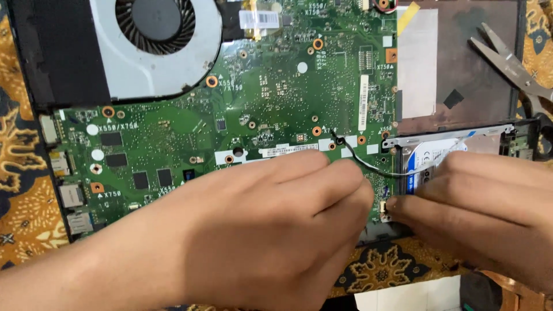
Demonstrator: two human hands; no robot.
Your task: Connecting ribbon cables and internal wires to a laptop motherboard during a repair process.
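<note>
An opened laptop lies below me with its green motherboard bare. My left hand rests over the board's lower middle, its fingertips at the lower right corner by a thin black and white cable. My right hand lies over a silver hard drive in its metal bracket. Its fingertips press at a small connector on the board's edge, right against my left fingertips. I cannot tell whether either hand pinches anything.
A silver cooling fan with black fins sits at the top left. Metal scissors lie at the upper right, on the dark laptop case. A brown and gold patterned cloth covers the surface beneath. Side ports line the board's left edge.
</note>
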